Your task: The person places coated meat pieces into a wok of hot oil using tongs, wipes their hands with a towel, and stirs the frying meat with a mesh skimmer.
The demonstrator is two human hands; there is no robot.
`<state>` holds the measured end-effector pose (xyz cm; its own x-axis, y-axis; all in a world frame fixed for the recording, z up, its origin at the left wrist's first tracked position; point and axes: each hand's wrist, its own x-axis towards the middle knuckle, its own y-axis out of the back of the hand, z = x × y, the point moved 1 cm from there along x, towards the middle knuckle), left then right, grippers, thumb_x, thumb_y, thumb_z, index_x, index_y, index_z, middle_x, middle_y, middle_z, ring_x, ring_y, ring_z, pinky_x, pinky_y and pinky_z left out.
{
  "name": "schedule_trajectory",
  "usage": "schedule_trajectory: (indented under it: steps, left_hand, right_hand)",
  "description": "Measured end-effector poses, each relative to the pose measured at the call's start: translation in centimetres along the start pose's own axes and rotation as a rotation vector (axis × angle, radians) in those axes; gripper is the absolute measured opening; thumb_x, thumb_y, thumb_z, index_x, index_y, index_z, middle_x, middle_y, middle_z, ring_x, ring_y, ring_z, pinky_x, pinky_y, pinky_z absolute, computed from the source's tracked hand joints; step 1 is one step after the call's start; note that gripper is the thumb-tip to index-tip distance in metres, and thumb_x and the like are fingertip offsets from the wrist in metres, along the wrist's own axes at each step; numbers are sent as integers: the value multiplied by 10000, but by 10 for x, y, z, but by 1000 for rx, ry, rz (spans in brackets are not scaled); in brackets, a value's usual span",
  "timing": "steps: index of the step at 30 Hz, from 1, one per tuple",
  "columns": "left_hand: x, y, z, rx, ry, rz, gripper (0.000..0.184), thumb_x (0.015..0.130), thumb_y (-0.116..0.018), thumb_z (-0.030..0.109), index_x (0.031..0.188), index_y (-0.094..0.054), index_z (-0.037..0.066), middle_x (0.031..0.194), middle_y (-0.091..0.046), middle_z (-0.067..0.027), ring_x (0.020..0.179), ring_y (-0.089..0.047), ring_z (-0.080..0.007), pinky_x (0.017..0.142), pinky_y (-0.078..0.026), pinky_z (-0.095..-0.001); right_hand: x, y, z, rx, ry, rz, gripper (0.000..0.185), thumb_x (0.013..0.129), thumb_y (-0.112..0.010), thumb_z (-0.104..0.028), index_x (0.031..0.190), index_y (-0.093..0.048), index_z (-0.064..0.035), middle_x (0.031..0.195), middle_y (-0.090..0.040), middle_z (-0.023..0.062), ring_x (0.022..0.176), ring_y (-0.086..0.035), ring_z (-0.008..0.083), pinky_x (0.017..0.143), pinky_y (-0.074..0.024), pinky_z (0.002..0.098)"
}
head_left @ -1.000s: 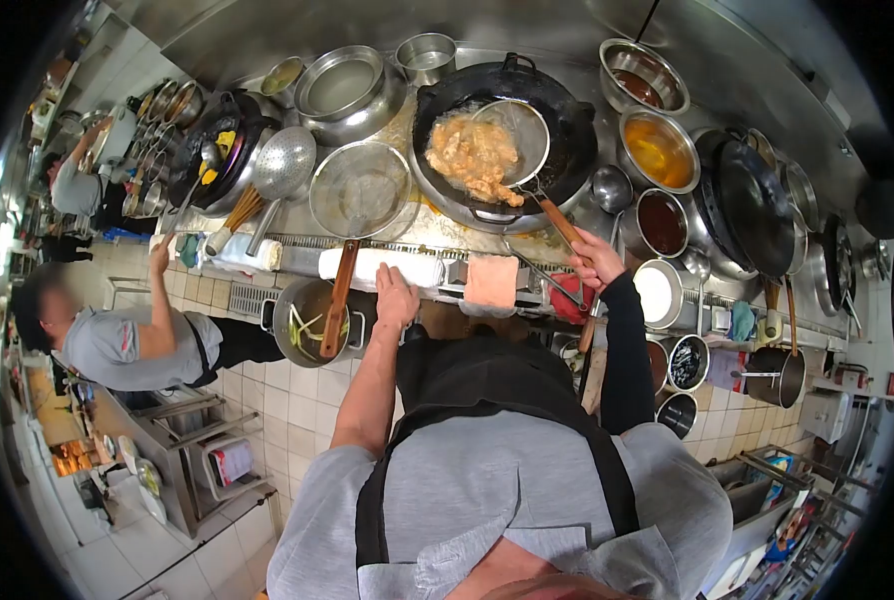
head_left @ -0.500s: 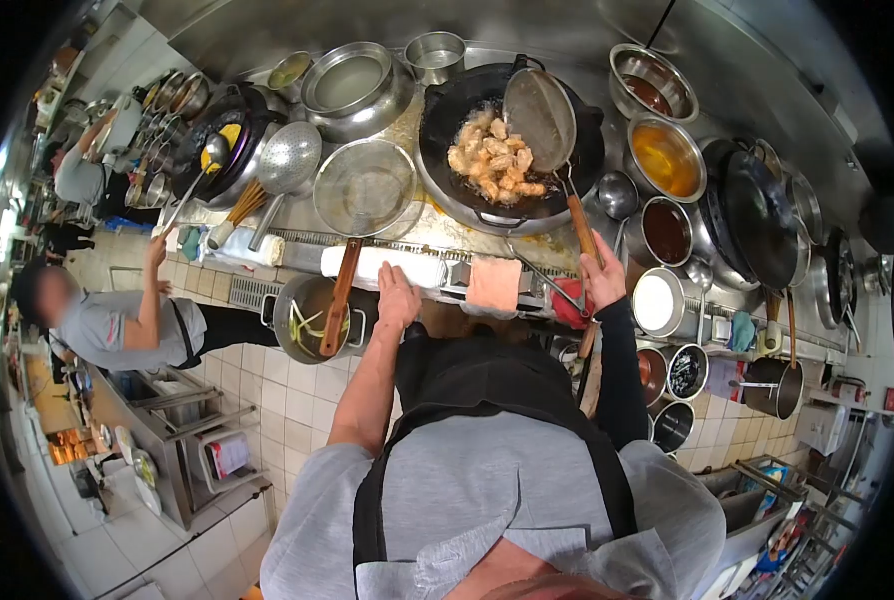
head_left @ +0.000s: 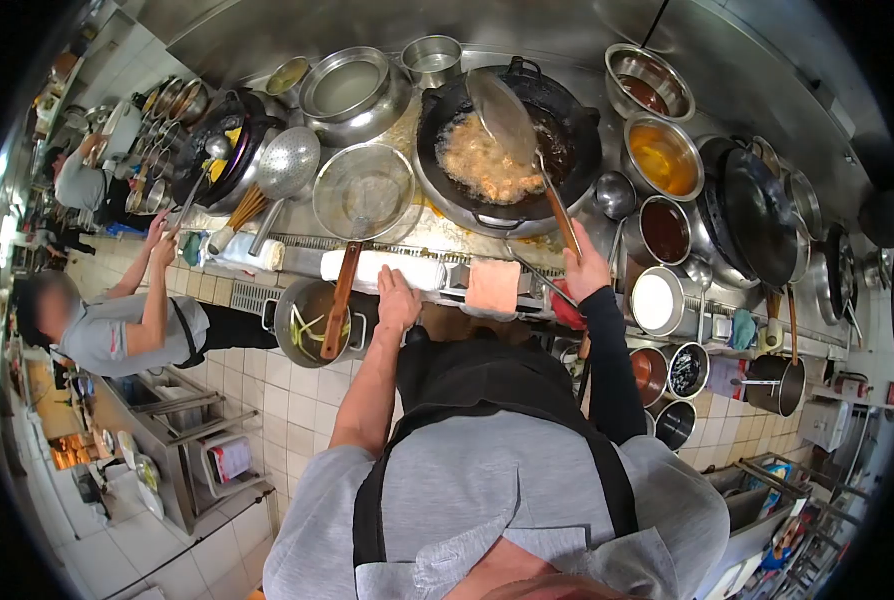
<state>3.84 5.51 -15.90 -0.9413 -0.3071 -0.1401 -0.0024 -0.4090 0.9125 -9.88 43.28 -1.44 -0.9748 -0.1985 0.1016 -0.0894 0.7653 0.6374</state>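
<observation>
My right hand (head_left: 587,262) is closed round the wooden handle of a mesh strainer (head_left: 500,115). The strainer's head is tilted over a large black wok (head_left: 574,140), where battered pieces (head_left: 482,160) bubble in oil. My left hand (head_left: 399,300) lies with fingers stretched out on a folded white towel (head_left: 382,268) at the stove's front edge. Just to the left, a second strainer (head_left: 364,190) rests on the stove, its wooden handle over a pot (head_left: 312,322) with green strips in it. A pink cloth (head_left: 493,285) lies right of the towel.
Steel bowls of orange liquid (head_left: 664,158) and dark red sauce (head_left: 664,228) stand right of the wok, beside a ladle (head_left: 615,195). Far right is another black wok (head_left: 762,215). A perforated skimmer (head_left: 288,162) lies left. A co-worker (head_left: 137,330) stands at the left wok.
The strainer in my right hand rose off the pieces, then came down and left over them, tilted. My left hand stayed put. The co-worker's second hand has come up to the utensil.
</observation>
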Motion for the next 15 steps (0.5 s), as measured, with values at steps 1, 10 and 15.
schedule_trajectory:
  steps: [1,10,15]
  left_hand:
    - [-1,-1,0,4,-4,6,731,911,-639,259,1413,-318,-164,1558,-195,-404,1471,-184,-529,1236,-188,-515]
    - [0,0,0,30,0,-10,751,912,-640,262,1432,-300,-160,1564,-190,-393,1465,-194,-531,1230,-201,-520]
    - [-3,4,0,12,18,-21,753,915,-639,257,1441,-294,-157,1574,-184,-381,1475,-188,-514,1234,-197,-510]
  right_hand:
    - [-1,1,-1,-57,-41,-33,596,947,-575,-110,1523,-423,-137,1270,-620,281,1081,-641,444,909,-515,471]
    - [-27,-7,-8,-52,58,7,631,913,-568,-93,1522,-426,-179,940,-685,287,849,-659,477,772,-517,543]
    - [-32,1,-3,-101,-98,-46,632,912,-577,-94,1518,-439,-211,980,-695,270,879,-675,449,789,-529,517]
